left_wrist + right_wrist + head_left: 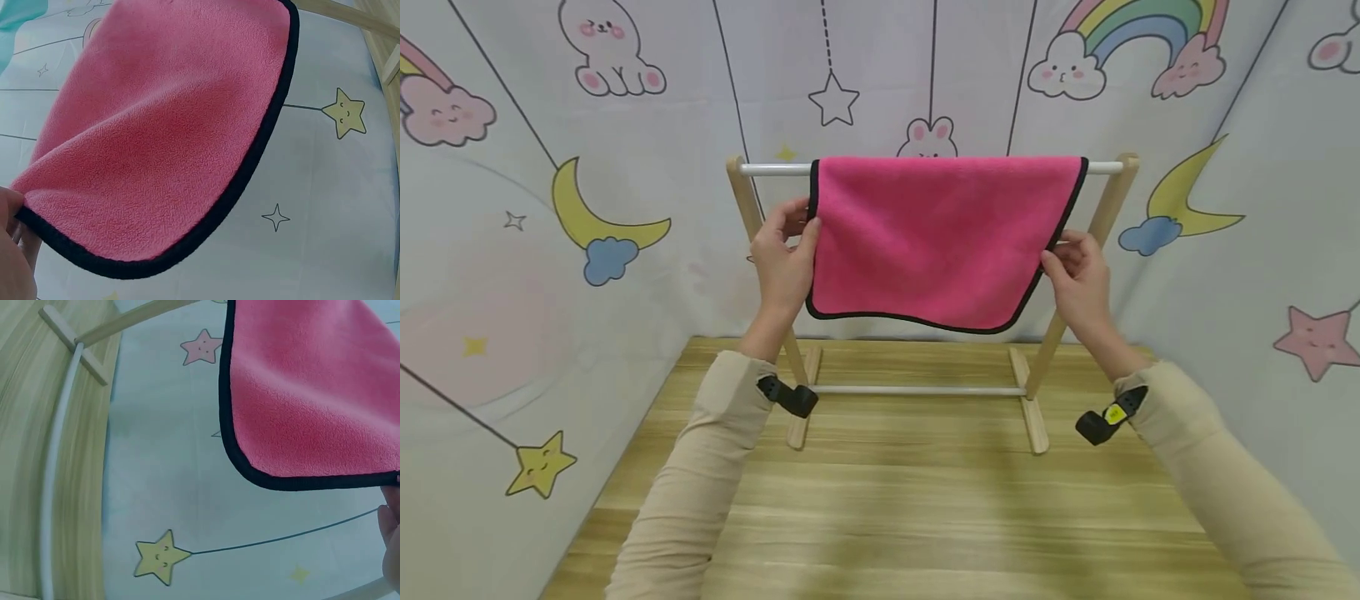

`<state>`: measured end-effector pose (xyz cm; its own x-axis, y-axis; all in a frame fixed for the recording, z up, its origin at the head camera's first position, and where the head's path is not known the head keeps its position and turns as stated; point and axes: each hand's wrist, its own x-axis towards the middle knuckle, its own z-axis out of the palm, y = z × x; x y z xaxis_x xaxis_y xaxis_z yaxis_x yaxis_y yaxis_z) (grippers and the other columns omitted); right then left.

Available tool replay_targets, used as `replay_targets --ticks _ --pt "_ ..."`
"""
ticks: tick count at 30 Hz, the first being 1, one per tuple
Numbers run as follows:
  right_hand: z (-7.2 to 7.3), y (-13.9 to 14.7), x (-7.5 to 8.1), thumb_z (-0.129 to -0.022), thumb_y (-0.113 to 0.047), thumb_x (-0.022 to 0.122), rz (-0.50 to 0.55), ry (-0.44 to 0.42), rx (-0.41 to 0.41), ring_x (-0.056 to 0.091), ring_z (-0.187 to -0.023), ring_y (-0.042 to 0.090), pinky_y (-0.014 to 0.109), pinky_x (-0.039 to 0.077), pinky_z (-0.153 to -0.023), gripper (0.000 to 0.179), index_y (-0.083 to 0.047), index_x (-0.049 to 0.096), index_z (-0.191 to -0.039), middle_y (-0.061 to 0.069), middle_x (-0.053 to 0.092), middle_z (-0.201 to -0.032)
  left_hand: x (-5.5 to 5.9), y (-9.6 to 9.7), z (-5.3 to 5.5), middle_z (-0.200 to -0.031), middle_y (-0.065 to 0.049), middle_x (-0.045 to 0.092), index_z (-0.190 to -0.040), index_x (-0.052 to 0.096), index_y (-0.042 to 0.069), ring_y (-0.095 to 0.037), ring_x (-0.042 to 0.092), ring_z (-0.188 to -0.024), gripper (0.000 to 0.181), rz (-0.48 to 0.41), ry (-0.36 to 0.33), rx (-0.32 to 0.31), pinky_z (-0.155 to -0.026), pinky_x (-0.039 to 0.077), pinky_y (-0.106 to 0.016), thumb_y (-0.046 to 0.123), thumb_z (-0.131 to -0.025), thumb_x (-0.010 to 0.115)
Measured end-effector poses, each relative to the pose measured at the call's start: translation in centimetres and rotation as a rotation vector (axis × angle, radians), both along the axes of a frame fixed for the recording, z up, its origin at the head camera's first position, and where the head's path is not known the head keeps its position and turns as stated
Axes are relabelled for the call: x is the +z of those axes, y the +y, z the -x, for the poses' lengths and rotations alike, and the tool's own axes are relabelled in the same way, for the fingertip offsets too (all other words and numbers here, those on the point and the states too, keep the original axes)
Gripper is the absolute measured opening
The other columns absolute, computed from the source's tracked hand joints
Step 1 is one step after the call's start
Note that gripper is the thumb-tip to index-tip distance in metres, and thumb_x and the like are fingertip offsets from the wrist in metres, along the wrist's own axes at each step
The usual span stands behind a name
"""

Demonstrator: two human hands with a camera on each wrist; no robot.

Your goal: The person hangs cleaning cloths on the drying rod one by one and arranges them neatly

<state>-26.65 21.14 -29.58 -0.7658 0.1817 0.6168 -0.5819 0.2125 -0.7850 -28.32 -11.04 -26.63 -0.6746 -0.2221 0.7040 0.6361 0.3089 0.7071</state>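
A pink towel (940,242) with black edging hangs over the white top bar of a wooden rack (747,200). At its left edge, my left hand (784,258) pinches the black trim between thumb and fingers. My right hand (1081,279) pinches the opposite edge, a little lower down. In the left wrist view the towel (169,131) bulges in a soft fold beside the left thumb (9,203). The right wrist view shows the towel's rounded corner (262,478) hanging free, with the fingers (389,519) at the trim on the far right.
The rack's feet (1030,408) stand on a wood-grain table (910,500), joined by a low white bar (917,390). Behind and on both sides rises a white cloth backdrop (655,167) printed with stars, moons and rainbows. Each wrist wears a black strapped camera (796,400).
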Motion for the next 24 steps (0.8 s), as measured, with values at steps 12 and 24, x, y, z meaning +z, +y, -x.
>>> replay_targets --ticks 12,24 --pt "1.6 2.6 5.2 -0.084 0.004 0.058 0.097 0.084 0.018 0.056 -0.065 0.009 0.013 0.050 -0.062 0.018 -0.006 0.059 -0.098 0.000 0.062 -0.079 2.1 -0.1 0.8 -0.093 -0.013 0.062 -0.106 0.062 -0.001 -0.013 0.057 -0.075 0.021 -0.094 0.004 0.000 -0.064 0.050 -0.015 0.003 -0.086 0.059" --pt "2.0 1.6 5.6 -0.083 -0.005 0.063 0.175 -0.161 -0.067 0.058 -0.069 0.007 0.012 0.048 -0.061 0.018 -0.011 0.053 -0.098 -0.005 0.063 -0.079 1.3 -0.3 1.9 -0.098 -0.011 0.060 -0.111 0.060 0.002 -0.015 0.060 -0.084 0.026 -0.092 -0.153 0.031 -0.074 0.051 -0.019 0.011 -0.087 0.060"
